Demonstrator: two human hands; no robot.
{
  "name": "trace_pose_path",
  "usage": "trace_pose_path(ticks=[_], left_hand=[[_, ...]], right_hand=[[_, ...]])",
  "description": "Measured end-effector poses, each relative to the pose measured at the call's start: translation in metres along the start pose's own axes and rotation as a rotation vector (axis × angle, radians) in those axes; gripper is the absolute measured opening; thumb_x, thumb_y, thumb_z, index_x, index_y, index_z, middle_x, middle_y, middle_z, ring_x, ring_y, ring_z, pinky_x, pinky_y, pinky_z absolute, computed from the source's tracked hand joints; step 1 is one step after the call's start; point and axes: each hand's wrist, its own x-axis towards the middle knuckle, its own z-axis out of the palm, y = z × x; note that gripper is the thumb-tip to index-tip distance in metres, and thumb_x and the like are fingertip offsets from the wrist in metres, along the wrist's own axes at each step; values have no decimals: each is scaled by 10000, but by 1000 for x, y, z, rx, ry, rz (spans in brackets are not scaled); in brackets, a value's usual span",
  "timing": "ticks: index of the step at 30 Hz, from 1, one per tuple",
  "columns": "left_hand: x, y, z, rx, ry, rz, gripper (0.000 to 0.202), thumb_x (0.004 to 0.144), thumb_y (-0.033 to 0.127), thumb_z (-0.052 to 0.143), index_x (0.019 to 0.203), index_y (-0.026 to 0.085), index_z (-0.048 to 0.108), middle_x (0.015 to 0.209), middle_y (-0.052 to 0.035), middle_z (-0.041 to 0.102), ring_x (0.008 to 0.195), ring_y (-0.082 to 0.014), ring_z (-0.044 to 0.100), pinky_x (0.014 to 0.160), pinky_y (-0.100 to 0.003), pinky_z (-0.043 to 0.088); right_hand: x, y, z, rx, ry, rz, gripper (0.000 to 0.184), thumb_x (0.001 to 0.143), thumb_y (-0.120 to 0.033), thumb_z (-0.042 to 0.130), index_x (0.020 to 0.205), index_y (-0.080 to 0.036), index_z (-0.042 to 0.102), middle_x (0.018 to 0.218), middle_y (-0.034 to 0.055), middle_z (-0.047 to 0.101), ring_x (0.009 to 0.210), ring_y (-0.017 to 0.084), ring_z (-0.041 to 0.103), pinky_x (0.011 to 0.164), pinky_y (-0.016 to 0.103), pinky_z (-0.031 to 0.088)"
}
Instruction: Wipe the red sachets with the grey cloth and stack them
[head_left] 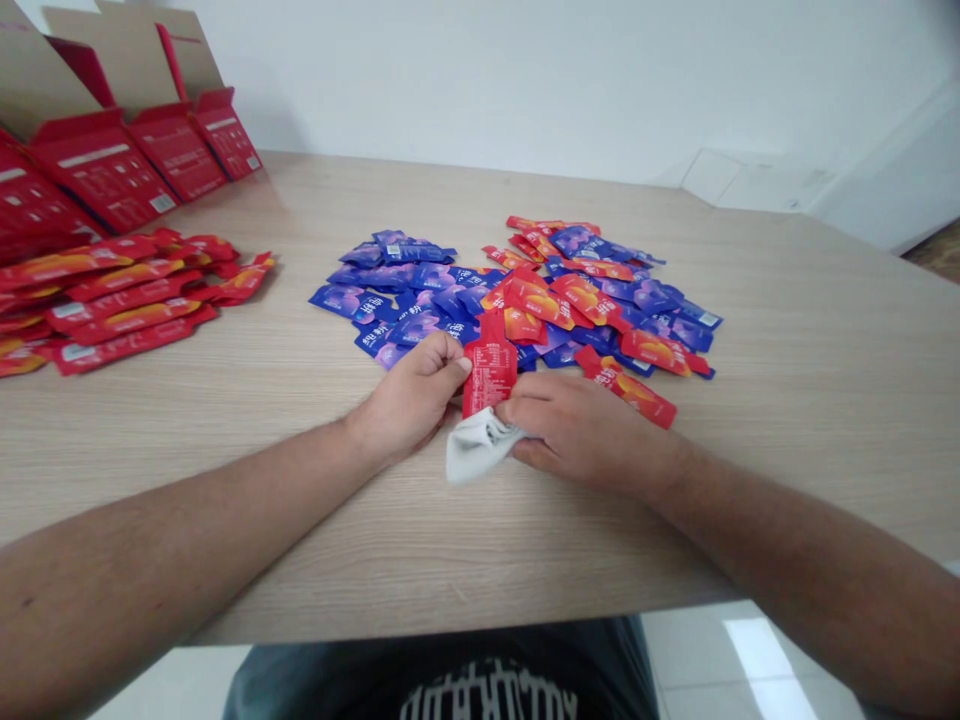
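Between my hands, over the front middle of the table, is a red sachet with its printed back facing me. My left hand pinches its left edge between thumb and fingers. A folded white cloth is gripped in my right hand, whose fingers press at the sachet's lower right edge. Just beyond lies a mixed pile of blue-purple sachets and red-orange sachets. One red sachet lies at the near right of the pile, partly behind my right hand.
Red-orange sachets are stacked in rows at the left of the wooden table. Behind them stand several open red cardboard boxes with raised flaps. A white wall borders the table's far edge.
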Motion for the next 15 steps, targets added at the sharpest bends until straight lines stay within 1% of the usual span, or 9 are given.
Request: trace_pose_path(ticks=[3, 5, 6, 9, 10, 11, 12, 15], left_hand=[[1, -1, 0, 2, 7, 21, 216, 888, 258, 710, 880, 226, 497, 651, 56, 569, 511, -107, 514, 490, -213, 427], [2, -1, 0, 2, 18, 21, 215, 885, 256, 713, 876, 224, 500, 649, 57, 568, 508, -104, 509, 490, -211, 426], [2, 0, 0, -2, 22, 17, 216, 885, 258, 715, 879, 225, 502, 650, 57, 570, 511, -105, 514, 490, -209, 425], [1, 0, -1, -6, 14, 0, 232, 883, 281, 732, 893, 228, 506, 657, 53, 578, 523, -114, 536, 482, -205, 418], [1, 0, -1, -1, 3, 1, 240, 881, 289, 740, 891, 227, 508, 659, 51, 580, 524, -114, 536, 479, -202, 411], [1, -1, -2, 7, -9, 4, 250, 879, 296, 748, 885, 226, 508, 650, 53, 571, 515, -109, 522, 471, -196, 394], [1, -1, -2, 17, -23, 7, 258, 879, 304, 754, 879, 225, 508, 638, 58, 557, 500, -101, 500, 460, -190, 373], [1, -3, -5, 54, -68, 13, 267, 891, 328, 759, 881, 223, 514, 635, 62, 546, 488, -88, 464, 453, -181, 342]], right_hand=[[0, 6, 0, -1, 119, 118, 138, 1008, -295, 665, 1077, -177, 679, 1055, 90, 673, 958, 245, 633, 796, 349, 480], [1, 7, -1, 5, 149, 148, 143, 1007, -298, 664, 1075, -173, 672, 1068, 101, 671, 982, 253, 634, 805, 351, 484], [1, 7, -1, 10, 125, 129, 133, 1003, -292, 667, 1070, -177, 671, 1071, 99, 672, 983, 253, 635, 809, 351, 485], [1, 6, -2, 35, -28, -2, 75, 994, -264, 673, 1032, -199, 671, 1060, 73, 683, 953, 235, 640, 816, 346, 481], [1, 8, -3, 44, -44, -21, 61, 998, -261, 667, 1014, -203, 668, 1053, 67, 685, 944, 229, 640, 813, 342, 478], [2, 11, -3, 51, -18, -16, 65, 1004, -267, 657, 1000, -202, 662, 1047, 68, 686, 942, 228, 638, 811, 340, 475], [2, 16, -3, 56, 45, 13, 87, 1012, -284, 646, 991, -200, 653, 1037, 72, 685, 942, 230, 634, 810, 340, 472], [2, 30, 0, 59, 308, 142, 196, 1026, -382, 634, 968, -196, 621, 986, 85, 680, 924, 245, 617, 802, 349, 466]])
